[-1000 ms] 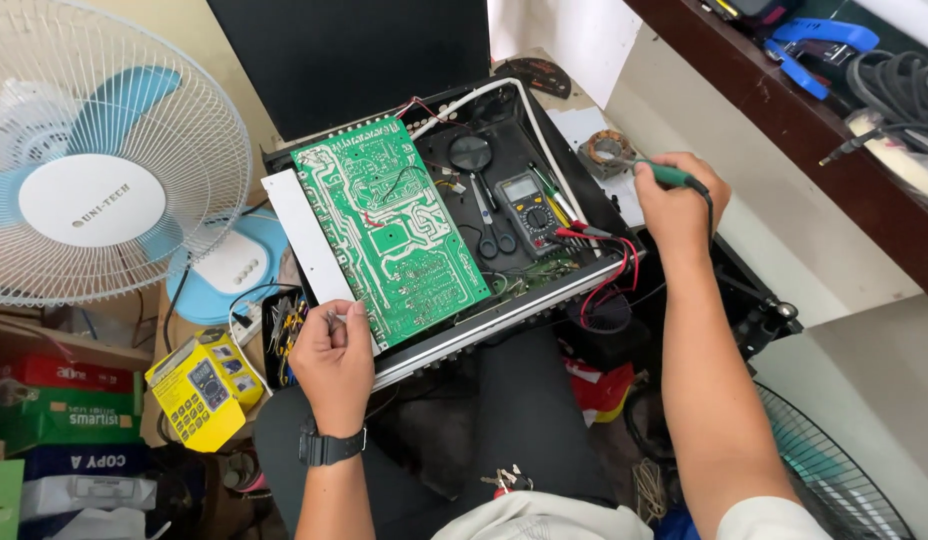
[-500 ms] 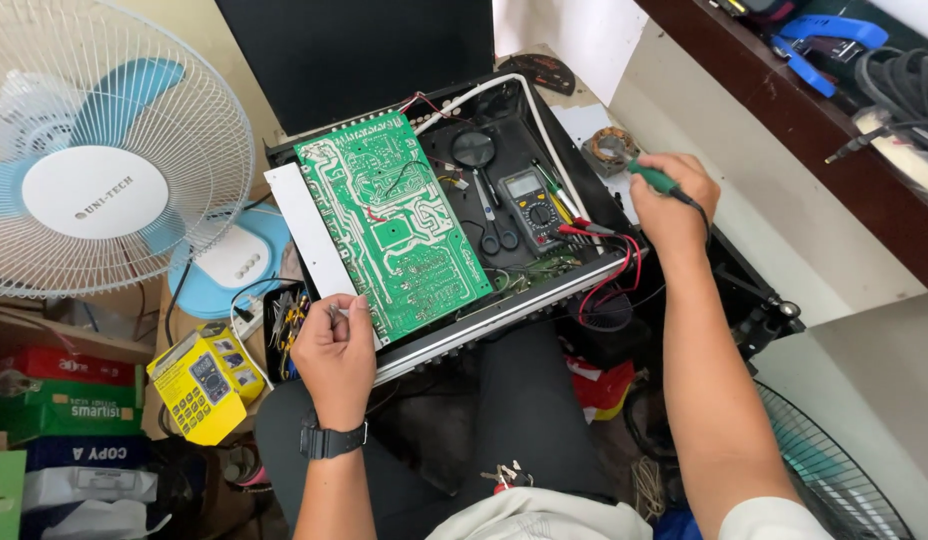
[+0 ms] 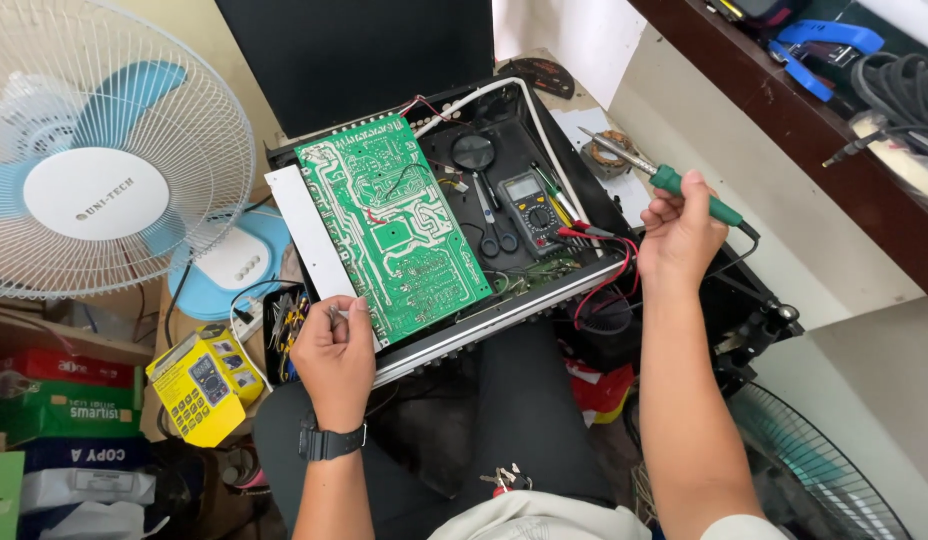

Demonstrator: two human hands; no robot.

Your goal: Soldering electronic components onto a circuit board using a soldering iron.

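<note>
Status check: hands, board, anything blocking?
Left hand grips circuit board corner. Right hand holds soldering iron, tip off the board. Multimeter and scissors lie beside it.

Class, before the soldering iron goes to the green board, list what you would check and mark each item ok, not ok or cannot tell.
1. Iron held firmly: ok. The right hand grips the green handle of the soldering iron.
2. Tip away from wires and fingers: ok. It points up-left over the table, off the board.
3. Board steadied: ok. The left hand holds its near corner.
4. Solder side facing up: ok. Traces show.
5. Tip hot: cannot tell.
6. Leads off the board: ok. The red leads lie by the multimeter, right of the board.
</note>
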